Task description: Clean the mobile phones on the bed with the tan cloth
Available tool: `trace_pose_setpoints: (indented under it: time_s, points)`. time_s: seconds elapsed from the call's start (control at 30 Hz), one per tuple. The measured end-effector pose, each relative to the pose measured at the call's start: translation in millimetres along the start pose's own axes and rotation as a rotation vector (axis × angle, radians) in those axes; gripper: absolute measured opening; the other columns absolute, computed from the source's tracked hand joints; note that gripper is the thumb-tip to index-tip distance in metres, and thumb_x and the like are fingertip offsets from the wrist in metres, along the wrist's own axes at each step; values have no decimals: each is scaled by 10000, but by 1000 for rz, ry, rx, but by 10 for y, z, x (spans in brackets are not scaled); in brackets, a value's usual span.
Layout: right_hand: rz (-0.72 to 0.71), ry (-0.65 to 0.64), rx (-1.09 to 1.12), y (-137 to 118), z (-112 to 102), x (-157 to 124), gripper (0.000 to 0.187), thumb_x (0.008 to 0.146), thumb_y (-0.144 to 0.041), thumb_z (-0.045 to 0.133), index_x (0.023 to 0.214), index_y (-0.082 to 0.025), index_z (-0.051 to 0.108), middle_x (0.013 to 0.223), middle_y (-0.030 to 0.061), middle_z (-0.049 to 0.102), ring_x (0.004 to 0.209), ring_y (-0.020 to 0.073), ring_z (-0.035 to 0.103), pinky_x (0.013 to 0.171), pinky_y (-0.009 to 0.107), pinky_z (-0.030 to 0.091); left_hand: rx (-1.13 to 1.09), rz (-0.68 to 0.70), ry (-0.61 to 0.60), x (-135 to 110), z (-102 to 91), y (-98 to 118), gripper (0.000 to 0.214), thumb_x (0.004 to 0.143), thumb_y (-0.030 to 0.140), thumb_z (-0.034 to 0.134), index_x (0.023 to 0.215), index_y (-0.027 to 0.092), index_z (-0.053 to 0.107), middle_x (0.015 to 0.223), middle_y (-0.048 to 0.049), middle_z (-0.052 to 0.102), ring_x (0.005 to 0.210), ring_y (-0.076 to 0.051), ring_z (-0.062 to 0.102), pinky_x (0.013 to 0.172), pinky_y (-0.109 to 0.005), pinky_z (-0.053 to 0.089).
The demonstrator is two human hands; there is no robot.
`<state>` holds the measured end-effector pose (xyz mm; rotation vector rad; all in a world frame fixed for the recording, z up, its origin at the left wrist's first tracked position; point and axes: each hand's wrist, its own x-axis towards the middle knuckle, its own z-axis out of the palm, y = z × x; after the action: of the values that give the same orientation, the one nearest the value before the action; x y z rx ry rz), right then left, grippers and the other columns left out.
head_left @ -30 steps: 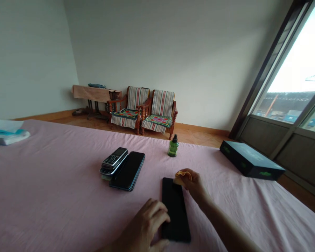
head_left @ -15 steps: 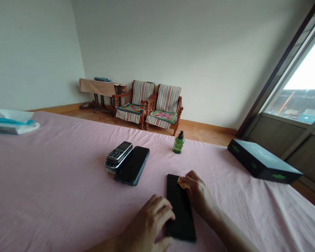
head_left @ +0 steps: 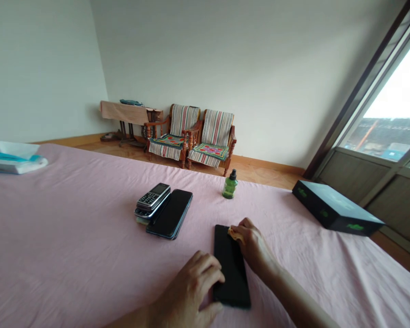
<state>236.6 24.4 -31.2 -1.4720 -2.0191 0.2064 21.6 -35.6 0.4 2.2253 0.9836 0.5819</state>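
Observation:
A black smartphone (head_left: 229, 269) lies flat on a pink cloth-covered surface in front of me. My left hand (head_left: 196, 284) is at its left side, fingers curled over the edge and thumb by the lower left corner, holding it. Bunched in my closed right hand (head_left: 253, 243) is a small yellow cloth (head_left: 235, 234), pressed on the phone's upper right part. Left of and beyond my hands, another black smartphone (head_left: 172, 213) rests on something dark of similar shape. Beside it, a silver keypad phone (head_left: 153, 196) tops a small stack. A green spray bottle (head_left: 230, 186) stands upright farther back.
The pink cloth (head_left: 71, 237) spreads across the whole surface. A black box (head_left: 335, 207) with green marks sits at the right edge, and a tissue pack (head_left: 15, 159) at the far left. Beyond are two wooden chairs (head_left: 212, 130) and a cloth-draped table (head_left: 123, 111).
The whole view has shifted slightly, so everything appears a little farther left. Both hands keep nearly the same places on the smartphone, the yellow cloth still at its upper right.

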Motion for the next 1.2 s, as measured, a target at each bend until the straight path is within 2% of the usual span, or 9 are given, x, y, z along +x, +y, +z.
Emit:
trace_pose_setpoints:
  time_s: [0.1, 0.3, 0.37, 0.57, 0.67, 0.77, 1.0, 1.1, 1.2]
  points:
    - [4, 18, 1, -4, 22, -22, 296, 832, -20, 421, 812, -164, 678, 802, 31, 522, 684, 131, 553, 622, 242, 414, 1, 15, -11, 0, 1, -20, 424, 625, -19, 746, 983, 187, 651, 1125, -28, 596, 1085, -202, 514, 999, -313, 411]
    - [40, -77, 99, -184, 10, -459, 276, 891, -86, 406, 862, -194, 658, 822, 35, 520, 661, 133, 557, 562, 227, 414, -10, 16, -7, -12, -1, -14, 399, 634, -14, 734, 962, 199, 654, 1122, -24, 599, 1079, -209, 519, 992, -330, 424]
    - [46, -84, 115, -209, -5, -514, 284, 886, -80, 408, 894, -204, 663, 832, 36, 530, 666, 134, 564, 570, 226, 424, -18, 27, -1, -12, 2, -17, 400, 629, -30, 713, 951, 200, 654, 1117, -23, 602, 1075, -212, 524, 984, -334, 433]
    - [55, 28, -16, -44, -16, -108, 295, 849, -50, 431, 782, -173, 691, 780, 31, 533, 679, 131, 550, 619, 233, 418, -11, 60, 24, -11, 1, -22, 387, 652, -7, 704, 973, 203, 654, 1122, -35, 597, 1085, -227, 526, 988, -362, 435]
    - [54, 39, -32, 23, 14, 48, 292, 837, -40, 436, 747, -165, 684, 770, 26, 518, 668, 125, 532, 604, 228, 392, -13, 47, 28, -10, -10, -5, 392, 647, -8, 719, 971, 203, 653, 1131, -29, 596, 1088, -218, 526, 992, -349, 431]
    - [50, 27, -50, -14, 23, -10, 297, 854, -51, 421, 751, -174, 671, 770, 21, 505, 636, 121, 514, 579, 230, 367, 4, 42, 17, -15, -6, 0, 377, 626, -5, 742, 932, 200, 658, 1104, -24, 605, 1064, -213, 534, 971, -332, 438]
    - [48, -70, -8, -287, -21, -430, 278, 938, -141, 380, 845, -211, 632, 835, 38, 524, 668, 139, 526, 561, 228, 372, 45, 72, 23, -53, 35, -23, 301, 695, 62, 732, 937, 229, 667, 1087, -15, 622, 1028, -222, 543, 959, -356, 437]
    - [33, -62, -67, -288, -27, -379, 262, 915, -107, 418, 839, -216, 644, 827, 45, 536, 731, 166, 534, 602, 243, 379, 46, 65, 20, -49, 36, -27, 302, 680, 67, 757, 928, 222, 677, 1077, -18, 629, 1024, -222, 549, 950, -352, 448]
    - [37, -15, -161, -261, 12, -174, 286, 861, -18, 442, 791, -191, 659, 807, 55, 542, 767, 182, 529, 658, 262, 381, 61, 72, -5, -34, 27, -21, 337, 657, 44, 777, 938, 207, 686, 1090, -27, 634, 1034, -219, 554, 950, -338, 456]
